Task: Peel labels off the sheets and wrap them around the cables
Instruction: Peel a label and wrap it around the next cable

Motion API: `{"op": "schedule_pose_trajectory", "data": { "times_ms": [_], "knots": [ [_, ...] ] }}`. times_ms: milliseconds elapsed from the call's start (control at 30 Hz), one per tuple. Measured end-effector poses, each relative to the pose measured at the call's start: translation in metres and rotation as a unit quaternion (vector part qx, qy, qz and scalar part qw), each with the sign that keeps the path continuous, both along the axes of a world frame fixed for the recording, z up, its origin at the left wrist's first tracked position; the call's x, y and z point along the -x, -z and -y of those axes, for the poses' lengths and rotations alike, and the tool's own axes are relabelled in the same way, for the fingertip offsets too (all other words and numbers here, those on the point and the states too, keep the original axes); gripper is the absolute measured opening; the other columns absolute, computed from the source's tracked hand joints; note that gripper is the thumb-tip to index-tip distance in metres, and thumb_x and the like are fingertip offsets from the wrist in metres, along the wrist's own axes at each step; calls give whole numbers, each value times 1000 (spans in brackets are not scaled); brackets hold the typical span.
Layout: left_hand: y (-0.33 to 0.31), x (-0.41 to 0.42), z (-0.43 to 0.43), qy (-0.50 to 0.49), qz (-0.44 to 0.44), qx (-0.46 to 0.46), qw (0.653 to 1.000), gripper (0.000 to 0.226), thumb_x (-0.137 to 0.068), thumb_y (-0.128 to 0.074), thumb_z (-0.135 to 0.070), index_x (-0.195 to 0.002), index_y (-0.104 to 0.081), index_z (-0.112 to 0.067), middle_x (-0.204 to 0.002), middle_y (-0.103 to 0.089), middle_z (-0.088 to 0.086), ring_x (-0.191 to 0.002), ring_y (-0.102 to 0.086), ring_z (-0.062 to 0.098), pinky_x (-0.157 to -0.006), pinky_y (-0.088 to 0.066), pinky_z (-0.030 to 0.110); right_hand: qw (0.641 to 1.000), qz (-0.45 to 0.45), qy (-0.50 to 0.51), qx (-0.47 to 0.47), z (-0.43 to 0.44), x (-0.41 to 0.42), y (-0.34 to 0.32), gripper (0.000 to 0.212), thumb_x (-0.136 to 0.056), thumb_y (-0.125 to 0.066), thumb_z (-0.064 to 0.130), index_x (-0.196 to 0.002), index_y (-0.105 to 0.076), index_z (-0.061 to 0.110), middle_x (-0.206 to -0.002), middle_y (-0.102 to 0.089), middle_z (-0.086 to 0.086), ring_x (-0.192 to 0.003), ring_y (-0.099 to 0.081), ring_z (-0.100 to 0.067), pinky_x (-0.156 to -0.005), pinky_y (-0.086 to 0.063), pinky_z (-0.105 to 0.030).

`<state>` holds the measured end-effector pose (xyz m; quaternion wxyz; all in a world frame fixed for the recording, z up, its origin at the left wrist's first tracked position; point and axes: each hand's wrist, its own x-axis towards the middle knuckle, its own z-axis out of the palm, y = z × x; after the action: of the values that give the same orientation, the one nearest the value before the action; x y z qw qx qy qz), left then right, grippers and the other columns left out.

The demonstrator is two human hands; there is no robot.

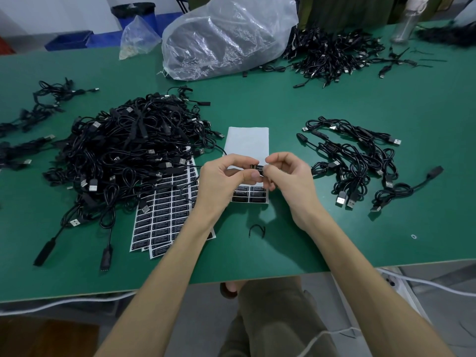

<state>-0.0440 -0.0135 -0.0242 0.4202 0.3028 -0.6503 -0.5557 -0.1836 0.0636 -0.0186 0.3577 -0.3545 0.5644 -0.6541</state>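
Both hands meet over the near-middle of the table. Left hand [224, 176] and right hand [291, 176] each pinch, with curled fingers, one black cable [258, 168] at its inline block, held just above the label sheet [247, 141]. A label may already sit on the block, but it is too small to tell. The sheet is white and mostly stripped; a few black labels [249, 195] with white print remain at its near end, partly hidden by the hands. A thin lead curves from beside the left hand towards the big cable pile [123, 153].

Left of the hands is a fanned stack of full sheets [164, 217] with rows of black labels, its far end buried under the big pile. To the right, well apart, is a smaller cable bunch [355, 161] with USB plugs showing. Far right there is another pile [332, 52]. Far middle holds a large clear plastic bag [226, 34], with a small bag [137, 37] to its left and a clear bottle [405, 24] at far right. A bent black twist tie [257, 230] lies near, between the forearms. Stray cables [49, 99] lie at the left edge.

Green table [334, 240] — blue bins [69, 39] beyond its far left edge. Grey floor and a white cord [438, 284] show below the near edge.
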Motion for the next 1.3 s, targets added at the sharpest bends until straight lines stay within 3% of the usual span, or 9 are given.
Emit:
{"op": "schedule_pose_trajectory", "data": {
  "times_ms": [233, 733, 1067, 1300],
  "knots": [
    [0, 0, 0, 1, 7, 11, 1000, 23, -80, -80, 6, -101, -77, -5, -82, -79, 11, -78, -78, 29, -77, -62, 31, 1000, -8, 4, -3, 0, -1, -1, 17, -91, -60, -6, -95, -61, 10, -60, -60, 7, -50, -55, -9, -54, -46, -19],
    [1, 1, 0, 7, 3, 26, 1000, 18, -83, -80, 4, -95, -76, -7, -85, -76, 14, -76, -78, 28, -80, -64, 38, 999, -40, 5, -4, 0, -1, 4, 17, -87, -64, -3, -93, -61, 13, -57, -57, 12, -49, -55, -7, -58, -50, -19],
    [5, 2, 0, -13, 31, 39, 999, 11, -92, -74, 0, -100, -77, -5, -88, -78, 11, -78, -78, 21, -74, -59, 24, 987, -152, 34, -37, 2, -3, 10, 10, -92, -73, 17, -92, -64, 20, -76, -68, 2, -54, -64, -13, -56, -54, -26],
    [5, 0, 9, -45, -23, -15, 999, 7, -96, -70, -3, -101, -74, -5, -80, -78, 13, -78, -78, 29, -79, -63, 35, 977, -187, 93, -49, 1, -2, 11, 6, -97, -64, 23, -91, -65, 25, -73, -66, -1, -54, -62, -11, -59, -49, -20]
  ]
}}
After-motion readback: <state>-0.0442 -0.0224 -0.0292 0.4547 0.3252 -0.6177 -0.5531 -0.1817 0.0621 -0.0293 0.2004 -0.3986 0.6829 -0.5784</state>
